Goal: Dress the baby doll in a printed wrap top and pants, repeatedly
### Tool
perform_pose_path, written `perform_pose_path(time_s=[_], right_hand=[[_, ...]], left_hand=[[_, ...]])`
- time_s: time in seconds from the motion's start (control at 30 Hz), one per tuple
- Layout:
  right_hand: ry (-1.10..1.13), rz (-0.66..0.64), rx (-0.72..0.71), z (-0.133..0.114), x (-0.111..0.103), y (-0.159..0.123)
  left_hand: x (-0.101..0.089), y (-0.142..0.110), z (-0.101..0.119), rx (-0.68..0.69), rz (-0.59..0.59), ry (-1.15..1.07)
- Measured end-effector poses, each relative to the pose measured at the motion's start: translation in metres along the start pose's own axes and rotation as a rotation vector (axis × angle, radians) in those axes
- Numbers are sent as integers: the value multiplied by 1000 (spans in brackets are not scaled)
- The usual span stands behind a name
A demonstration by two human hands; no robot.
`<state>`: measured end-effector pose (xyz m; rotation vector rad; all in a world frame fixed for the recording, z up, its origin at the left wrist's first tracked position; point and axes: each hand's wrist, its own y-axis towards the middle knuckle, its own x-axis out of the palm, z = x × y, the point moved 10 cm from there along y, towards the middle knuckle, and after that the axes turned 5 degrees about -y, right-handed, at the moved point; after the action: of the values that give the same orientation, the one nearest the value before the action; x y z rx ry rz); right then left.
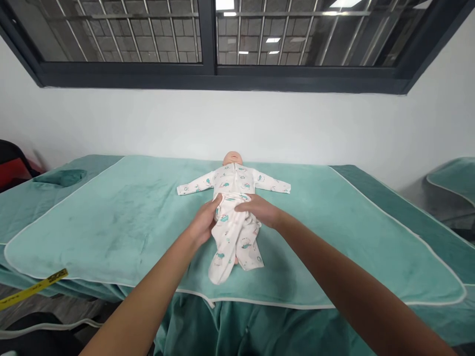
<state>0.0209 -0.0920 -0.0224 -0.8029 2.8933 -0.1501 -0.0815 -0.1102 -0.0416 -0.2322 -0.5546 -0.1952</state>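
A baby doll [232,158] lies on its back on the green mat, its head toward the wall. It wears a white printed long-sleeved top [234,179] with both sleeves spread out sideways. Matching white baby pants [227,232] cover its legs, and a bit of a foot shows between the two leg ends. At the left side of the waistband, my left hand [205,220] is closed on the pants with the thumb on top. My right hand [260,210] grips the waistband from the other side, its fingers partly hidden by the cloth.
The light green mat [92,222] has a white edge and lies over a darker green cover [371,188]. A white wall [237,123] and a dark-framed window stand behind. A yellow strip [35,288] reaches in at lower left, above a pale cable [48,326].
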Motion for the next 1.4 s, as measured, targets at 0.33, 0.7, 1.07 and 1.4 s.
perform_pose_path(time_s=[0.33, 0.7, 1.07, 1.4], right_hand=[[22, 21, -70, -1, -1, -4], [-786, 46, -188, -3, 20, -1], [-1316, -38, -175, 7, 41, -4], [-1117, -216, -151, 16, 41, -5]], left_hand=[[15, -20, -7, 2, -142, 133], [11, -91, -54, 28, 279, -168], [-22, -148, -105, -55, 530, -262], [-47, -143, -117, -68, 561, 88]])
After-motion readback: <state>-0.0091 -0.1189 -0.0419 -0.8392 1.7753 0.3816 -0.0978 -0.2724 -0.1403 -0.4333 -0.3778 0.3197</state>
